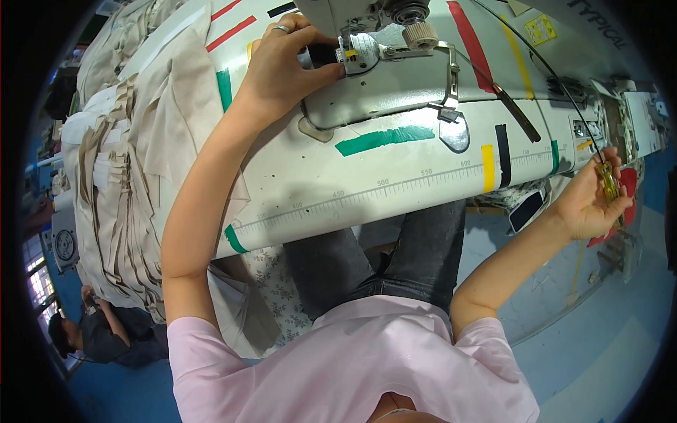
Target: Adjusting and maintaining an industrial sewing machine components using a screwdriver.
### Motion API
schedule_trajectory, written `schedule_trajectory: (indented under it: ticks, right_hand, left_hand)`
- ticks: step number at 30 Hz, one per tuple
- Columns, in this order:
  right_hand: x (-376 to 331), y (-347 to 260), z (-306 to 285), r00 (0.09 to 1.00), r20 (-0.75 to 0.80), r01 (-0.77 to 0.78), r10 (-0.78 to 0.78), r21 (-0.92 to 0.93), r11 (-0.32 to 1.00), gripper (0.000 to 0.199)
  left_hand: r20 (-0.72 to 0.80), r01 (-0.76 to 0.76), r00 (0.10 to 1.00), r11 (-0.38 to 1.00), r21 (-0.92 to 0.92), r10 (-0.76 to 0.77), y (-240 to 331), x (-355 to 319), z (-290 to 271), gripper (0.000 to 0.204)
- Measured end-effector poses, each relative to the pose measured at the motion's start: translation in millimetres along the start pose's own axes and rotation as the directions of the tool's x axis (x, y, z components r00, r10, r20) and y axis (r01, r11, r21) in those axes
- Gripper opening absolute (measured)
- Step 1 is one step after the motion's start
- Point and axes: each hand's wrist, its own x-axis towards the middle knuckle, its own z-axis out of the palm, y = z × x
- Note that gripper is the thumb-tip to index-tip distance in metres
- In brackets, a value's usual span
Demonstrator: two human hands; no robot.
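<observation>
My left hand [285, 67], a ring on one finger, reaches to the needle area of a sewing machine [405, 28]. Its thumb and forefinger curl around a small dark part beside the shiny metal plate [364, 55]; what they grip I cannot make out. Out to the right, my right hand [592, 197] is closed on the clear yellow handle of a screwdriver [608, 185]. The long thin shaft slants up and left over the machine bed. A thin tool with a dark handle [518, 116] lies on the bed.
Beige fabric pieces [116, 183] are heaped at the left. Coloured tape strips [384, 139] and a printed ruler mark the white table [317, 220]. A metal guide arm [453, 92] sits on the bed. A phone [527, 211] lies below the right edge. Another person [113, 328] works far left.
</observation>
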Motion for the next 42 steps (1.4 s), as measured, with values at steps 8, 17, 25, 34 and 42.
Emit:
schedule_trajectory:
  ticks: [8,17,25,34,42]
  right_hand:
    - [-39.8,-49.4,-39.4,0.907,0.122,-0.337,0.403,-0.365,0.868,0.033]
    - [-44.2,-52.5,-81.6,0.965,0.193,-0.035,0.179,-0.581,0.813,0.026]
    - [-36.9,-10.1,-50.1,0.745,0.575,0.281,0.338,-0.730,0.623,0.032]
    - [-37.6,8.9,-9.6,0.527,0.704,0.811,0.476,-0.584,-0.032,0.034]
    - [-98.0,34.3,55.4,0.398,0.745,0.876,0.536,-0.482,0.018,0.029]
  left_hand:
    - [0.000,0.001,1.000,0.996,-0.086,-0.001,-3.5,1.2,0.5,0.033]
    - [-0.069,-0.055,0.996,0.998,0.016,0.056,5.1,-5.5,-1.3,0.023]
    - [-0.051,-0.075,0.996,0.996,0.050,0.078,-1.6,-6.9,0.3,0.028]
    - [-0.030,-0.022,0.999,0.998,0.051,0.023,12.8,-8.1,-4.2,0.031]
    - [-0.036,0.014,0.999,0.999,-0.042,-0.016,19.2,-1.6,-12.7,0.028]
